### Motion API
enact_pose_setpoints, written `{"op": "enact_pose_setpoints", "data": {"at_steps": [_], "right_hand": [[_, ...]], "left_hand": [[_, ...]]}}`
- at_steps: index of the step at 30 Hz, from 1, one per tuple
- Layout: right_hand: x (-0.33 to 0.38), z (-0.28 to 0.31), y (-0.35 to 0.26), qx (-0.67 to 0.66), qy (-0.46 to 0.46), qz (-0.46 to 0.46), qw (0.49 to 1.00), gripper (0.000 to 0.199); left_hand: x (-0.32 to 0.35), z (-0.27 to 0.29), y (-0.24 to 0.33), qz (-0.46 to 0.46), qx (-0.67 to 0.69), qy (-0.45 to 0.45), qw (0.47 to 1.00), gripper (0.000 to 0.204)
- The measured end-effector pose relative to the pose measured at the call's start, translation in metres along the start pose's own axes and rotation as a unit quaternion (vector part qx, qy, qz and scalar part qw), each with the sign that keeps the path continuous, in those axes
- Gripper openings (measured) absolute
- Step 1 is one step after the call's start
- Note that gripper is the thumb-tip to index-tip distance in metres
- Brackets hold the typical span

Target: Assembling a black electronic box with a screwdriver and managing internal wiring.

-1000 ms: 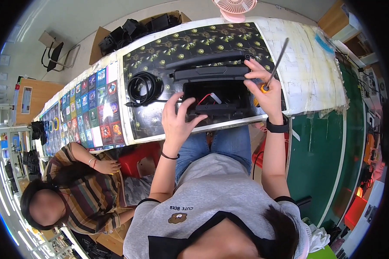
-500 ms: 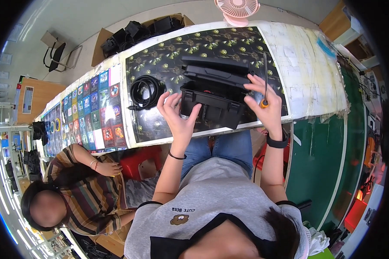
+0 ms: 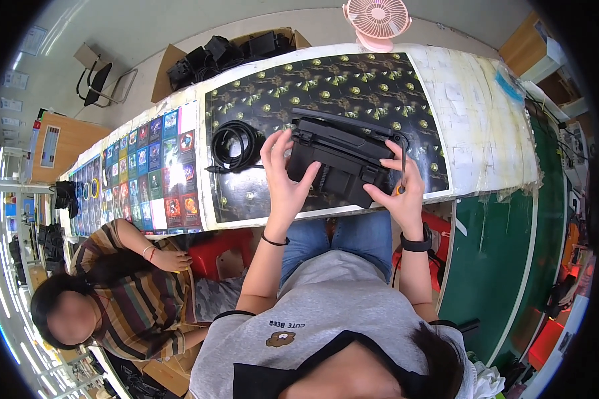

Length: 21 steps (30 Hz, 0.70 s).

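Observation:
A black plastic case (image 3: pixel 343 156) with latches along its near side stands at the table's front edge, its lid down over the body. My left hand (image 3: pixel 286 174) grips the case's left end, thumb on the near side and fingertips up by the lid. At the right end my right hand (image 3: pixel 406 189) is closed on the case, fingers on top and thumb near the right latch. A screwdriver (image 3: pixel 404 159) with a thin shaft and an orange-and-dark handle is tucked in that same hand, its handle mostly hidden. The inside of the case is out of sight.
Left of the case lies a coiled black cable (image 3: pixel 218 147) on the dark patterned mat (image 3: pixel 353 73). A pink fan (image 3: pixel 377 41) stands at the far edge. Behind the table, a carton (image 3: pixel 163 74) holds black devices. Another person (image 3: pixel 136 292) sits to my left.
The case's raised lid has come down and hides the inside. My hands have closed in on both ends of the case. The screwdriver has moved down with my right hand.

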State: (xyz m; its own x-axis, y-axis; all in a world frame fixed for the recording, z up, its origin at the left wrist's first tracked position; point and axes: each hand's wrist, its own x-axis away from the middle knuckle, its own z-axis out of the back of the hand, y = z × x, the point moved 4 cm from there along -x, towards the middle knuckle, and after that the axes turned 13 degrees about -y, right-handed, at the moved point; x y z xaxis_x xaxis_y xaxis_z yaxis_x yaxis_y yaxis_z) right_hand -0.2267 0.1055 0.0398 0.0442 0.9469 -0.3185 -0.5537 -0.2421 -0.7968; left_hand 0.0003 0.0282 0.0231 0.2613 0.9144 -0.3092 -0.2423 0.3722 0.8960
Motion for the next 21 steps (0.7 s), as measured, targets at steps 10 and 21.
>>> {"op": "enact_pose_setpoints", "data": {"at_steps": [10, 21], "right_hand": [[-0.009, 0.003, 0.005, -0.060, -0.034, -0.025, 0.997, 0.054], [-0.012, 0.003, 0.006, 0.066, 0.063, -0.052, 0.994, 0.042]], "left_hand": [[-0.018, 0.002, -0.022, -0.062, 0.095, -0.099, 0.989, 0.064], [-0.013, -0.011, -0.024, -0.016, 0.063, -0.015, 0.998, 0.057]]}}
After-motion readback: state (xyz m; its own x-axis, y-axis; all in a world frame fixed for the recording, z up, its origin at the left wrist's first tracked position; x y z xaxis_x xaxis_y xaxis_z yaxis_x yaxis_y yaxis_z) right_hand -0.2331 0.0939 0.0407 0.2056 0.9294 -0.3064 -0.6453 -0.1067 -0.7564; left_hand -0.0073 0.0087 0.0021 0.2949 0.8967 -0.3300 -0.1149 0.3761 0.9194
